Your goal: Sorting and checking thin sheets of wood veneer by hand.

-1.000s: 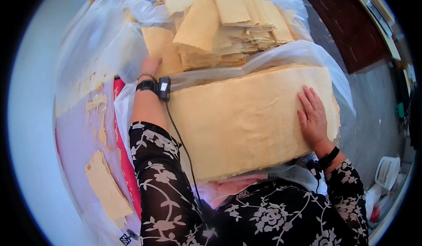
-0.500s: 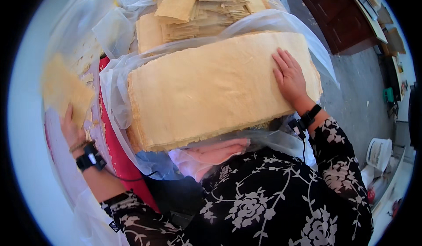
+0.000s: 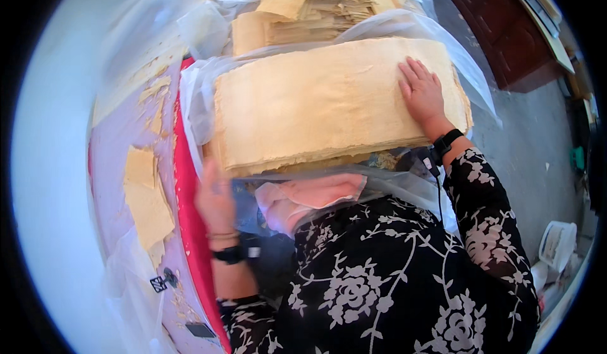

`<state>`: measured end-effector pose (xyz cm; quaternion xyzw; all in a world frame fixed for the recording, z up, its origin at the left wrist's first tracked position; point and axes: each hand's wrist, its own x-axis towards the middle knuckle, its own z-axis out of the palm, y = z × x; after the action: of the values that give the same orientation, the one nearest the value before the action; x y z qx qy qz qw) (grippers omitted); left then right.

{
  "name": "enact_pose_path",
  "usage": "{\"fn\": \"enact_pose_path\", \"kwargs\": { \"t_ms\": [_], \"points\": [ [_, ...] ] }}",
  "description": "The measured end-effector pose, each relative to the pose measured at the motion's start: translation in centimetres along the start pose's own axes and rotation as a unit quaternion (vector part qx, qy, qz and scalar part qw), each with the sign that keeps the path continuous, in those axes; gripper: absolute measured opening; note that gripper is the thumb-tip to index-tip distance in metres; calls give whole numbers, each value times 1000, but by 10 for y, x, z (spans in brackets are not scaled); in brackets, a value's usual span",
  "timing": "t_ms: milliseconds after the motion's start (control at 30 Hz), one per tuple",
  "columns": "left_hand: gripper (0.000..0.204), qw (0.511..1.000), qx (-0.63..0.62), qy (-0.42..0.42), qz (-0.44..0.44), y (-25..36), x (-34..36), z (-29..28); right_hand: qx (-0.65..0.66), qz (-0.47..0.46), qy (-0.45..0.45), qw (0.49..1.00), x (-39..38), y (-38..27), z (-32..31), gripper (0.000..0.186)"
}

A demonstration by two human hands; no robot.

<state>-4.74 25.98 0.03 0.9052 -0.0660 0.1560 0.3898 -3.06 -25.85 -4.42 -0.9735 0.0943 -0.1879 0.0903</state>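
Note:
A thick stack of thin, pale yellow sheets with ragged edges lies in front of me. My right hand rests on the top sheet near its right end, fingers stretched out flat. Blurred by motion, my left hand is at the stack's front left corner; I cannot make out whether its fingers touch or hold anything. Farther left, a loose torn yellow sheet lies on a pale purple surface.
Clear plastic film wraps around the stack. Behind it are more yellow sheets. A pink cloth lies between the stack and me. On the left run a red edge, sheet scraps and a small dark flat object.
My left hand has let go of the loose sheet, now lying on the left surface, and moved right to the stack's corner. My right hand stays on the top sheet.

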Motion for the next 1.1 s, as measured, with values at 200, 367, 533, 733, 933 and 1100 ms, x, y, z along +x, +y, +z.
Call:
{"fn": "enact_pose_path", "kwargs": {
  "t_ms": [200, 367, 533, 733, 933, 1100],
  "points": [
    [71, 958, 192, -121, 173, 66, -5, 83, -5, -1, 0, 1000, 2, 3, 5, 43],
    [78, 918, 283, -178, 211, 58, 25, 86, 4, -1, 7, 1000, 7, 6, 6, 43],
    [71, 899, 258, -248, 251, 55, 56, 68, -12, 1, 13, 1000, 8, 10, 7, 42],
    [63, 890, 294, -228, 264, 60, 51, 77, -26, 17, -20, 999, 6, 9, 3, 42],
    [49, 850, 345, -217, 334, 57, 58, 76, 60, 9, -57, 997, -2, 7, -5, 53],
    [34, 856, 336, -145, 366, 70, 84, 87, 146, -168, -92, 971, -56, -31, -57, 67]
  ]
}}
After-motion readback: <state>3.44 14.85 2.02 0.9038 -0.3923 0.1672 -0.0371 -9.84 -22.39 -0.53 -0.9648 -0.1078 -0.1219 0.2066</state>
